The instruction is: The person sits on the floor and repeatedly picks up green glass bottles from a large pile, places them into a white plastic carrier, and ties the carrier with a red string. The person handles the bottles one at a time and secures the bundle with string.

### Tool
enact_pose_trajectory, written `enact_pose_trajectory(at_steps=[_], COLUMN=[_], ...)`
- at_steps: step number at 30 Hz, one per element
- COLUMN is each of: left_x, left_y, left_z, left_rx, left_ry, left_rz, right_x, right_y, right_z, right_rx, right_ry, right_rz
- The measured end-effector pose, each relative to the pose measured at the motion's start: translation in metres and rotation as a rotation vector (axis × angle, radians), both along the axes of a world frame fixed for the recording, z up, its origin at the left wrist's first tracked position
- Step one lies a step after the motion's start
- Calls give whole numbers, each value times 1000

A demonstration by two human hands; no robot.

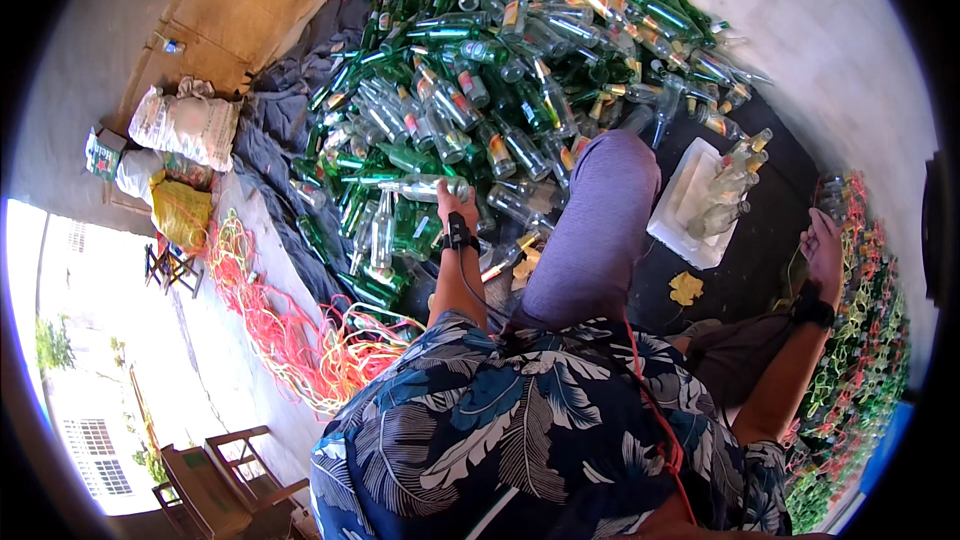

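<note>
My left hand (459, 211) grips a clear glass bottle (424, 186) near its base, with the neck pointing left over a heap of loose glass bottles (480, 82). Out to the right, my right hand (823, 244) has its fingers loosely curled, beside a stack of bottles bound with coloured cord (862, 337). A thin strand (792, 266) hangs close to its fingertips; whether the fingers pinch it is unclear. Between my knee and that hand, several clear bottles (724, 191) lean together on a white foam tray (681, 199).
Red and yellow plastic cord (300, 337) lies tangled at left. Filled sacks (184, 126) and a yellow bag (180, 211) sit by the wall, near a folding stool (172, 268). A wooden chair (247, 472) stands lower left. A yellow scrap (685, 288) lies on the dark floor sheet (772, 187).
</note>
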State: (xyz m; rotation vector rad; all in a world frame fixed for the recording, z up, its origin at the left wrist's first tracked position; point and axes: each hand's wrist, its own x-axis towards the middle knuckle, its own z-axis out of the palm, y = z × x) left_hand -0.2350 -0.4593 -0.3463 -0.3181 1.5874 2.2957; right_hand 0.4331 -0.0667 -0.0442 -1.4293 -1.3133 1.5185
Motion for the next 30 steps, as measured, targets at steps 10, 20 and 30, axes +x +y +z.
enact_pose_trajectory(at_steps=[10,20,30], left_x=[73,288,424], left_y=[166,335,326], left_z=[298,448,365], left_rx=[612,683,322], left_ry=[211,319,543], left_rz=[-571,-1482,-1815], right_x=[-7,-27,-6], right_y=[-24,-1,-18], right_z=[32,37,57], right_rx=[32,147,396], right_ry=[126,443,532], right_rz=[-44,-131,-275])
